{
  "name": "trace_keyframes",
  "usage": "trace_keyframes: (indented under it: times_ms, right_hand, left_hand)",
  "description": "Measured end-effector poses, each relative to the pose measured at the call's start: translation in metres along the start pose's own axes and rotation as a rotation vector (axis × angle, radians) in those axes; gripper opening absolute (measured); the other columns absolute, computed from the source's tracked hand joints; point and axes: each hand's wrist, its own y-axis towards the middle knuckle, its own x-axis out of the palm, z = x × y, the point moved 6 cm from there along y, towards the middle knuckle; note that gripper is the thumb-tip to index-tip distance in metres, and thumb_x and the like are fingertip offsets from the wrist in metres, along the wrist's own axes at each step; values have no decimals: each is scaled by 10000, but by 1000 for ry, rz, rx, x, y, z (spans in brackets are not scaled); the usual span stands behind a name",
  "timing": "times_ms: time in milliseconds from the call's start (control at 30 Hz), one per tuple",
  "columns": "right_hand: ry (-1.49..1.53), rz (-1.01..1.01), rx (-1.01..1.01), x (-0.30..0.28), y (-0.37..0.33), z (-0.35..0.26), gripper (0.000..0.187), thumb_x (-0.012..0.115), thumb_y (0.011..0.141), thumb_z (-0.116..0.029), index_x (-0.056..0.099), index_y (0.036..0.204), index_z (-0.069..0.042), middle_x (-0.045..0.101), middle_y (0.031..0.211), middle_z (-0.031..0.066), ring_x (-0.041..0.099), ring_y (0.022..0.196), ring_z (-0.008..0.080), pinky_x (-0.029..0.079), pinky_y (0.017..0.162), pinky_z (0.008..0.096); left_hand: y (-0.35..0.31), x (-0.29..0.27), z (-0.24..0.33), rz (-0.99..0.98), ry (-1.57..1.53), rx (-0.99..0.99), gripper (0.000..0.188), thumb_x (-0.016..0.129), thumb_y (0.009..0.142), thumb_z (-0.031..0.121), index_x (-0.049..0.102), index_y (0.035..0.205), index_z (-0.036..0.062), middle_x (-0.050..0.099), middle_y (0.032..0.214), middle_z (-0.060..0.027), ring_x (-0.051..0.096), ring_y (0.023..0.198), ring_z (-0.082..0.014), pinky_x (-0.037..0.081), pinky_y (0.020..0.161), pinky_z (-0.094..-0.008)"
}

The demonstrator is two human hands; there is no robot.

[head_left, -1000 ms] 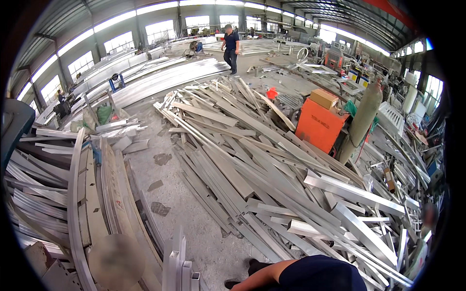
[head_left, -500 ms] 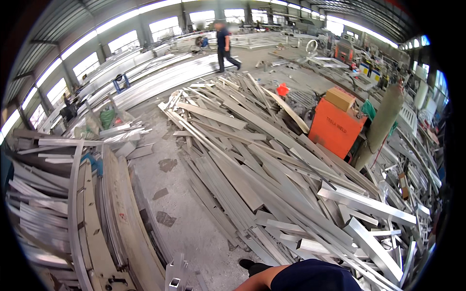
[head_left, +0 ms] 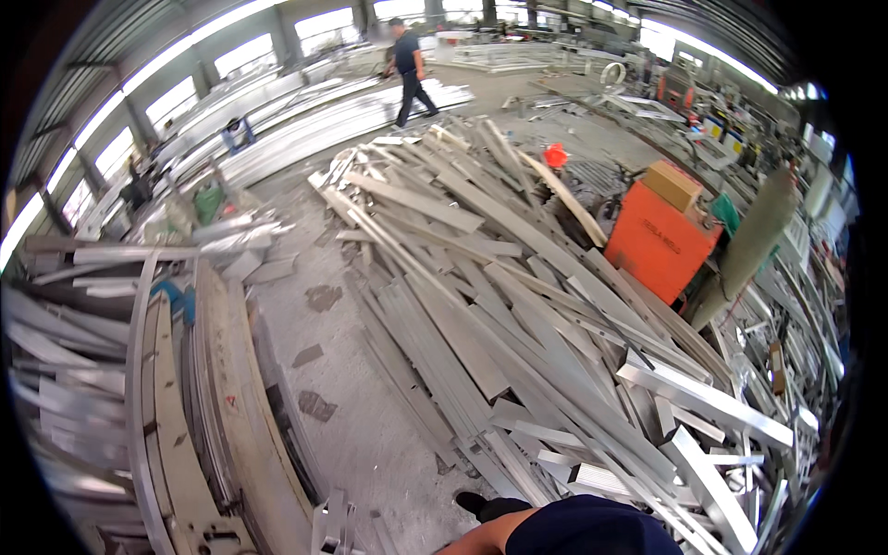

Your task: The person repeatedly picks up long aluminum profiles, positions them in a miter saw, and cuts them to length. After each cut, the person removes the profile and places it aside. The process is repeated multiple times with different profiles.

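Note:
Neither of my hands shows in the head view. At the lower edge, a bare stretch of my arm [head_left: 483, 538] and my dark blue sleeve [head_left: 592, 527] come into the picture, and the hand is out of frame. A dark shoe [head_left: 470, 501] stands on the floor beside it. Closest to that arm is a large heap of long metal profiles [head_left: 430, 342], lying loosely across one another. Thicker, shiny square tubes [head_left: 708, 404] rest at its right side. Nothing held can be seen.
Long beams [head_left: 250, 398] and stacked metal strips fill the left. A grey concrete floor [head_left: 356, 444] runs between them and the heap. At right stand an orange machine [head_left: 657, 242] bearing a cardboard box [head_left: 672, 185], and a gas cylinder [head_left: 754, 245]. A person [head_left: 407, 69] walks at the back.
The person at the back has walked a little to the left. My view has shifted slightly, so the orange machine and cylinder appear farther right. My arm has hardly moved.

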Motion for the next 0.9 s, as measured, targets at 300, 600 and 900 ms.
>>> trace_keyframes:
  times_ms: [300, 600, 900]
  right_hand:
    - [-232, -127, 45, 43, -21, -22, 167, 630, 688, -133, 708, 757, -2, 669, 815, 264, 678, 809, 395, 549, 717, 492]
    - [827, -273, 263, 2, -25, -94, 388, 602, 916, -413, 626, 1146, -102, 611, 967, 100, 600, 855, 232, 509, 708, 371]
    - [1894, -500, 231, -84, -57, -117, 440, 542, 964, -341, 484, 1289, -49, 593, 1214, 132, 614, 1049, 235, 508, 912, 370]
  left_hand:
    - [-215, -22, -220, -70, -471, 146, 430, 684, 827, 204, 590, 1118, -97, 435, 1406, -271, 506, 1245, -384, 417, 1041, -573]
    - [-141, -32, -115, 453, -730, 338, 338, 546, 955, 150, 610, 1169, -103, 625, 1205, -167, 632, 1064, -247, 485, 968, -353]
    - [-89, 2, 1, 149, -1319, 764, 341, 531, 968, 212, 520, 687, 18, 644, 1050, -159, 625, 1001, -304, 517, 891, -433]
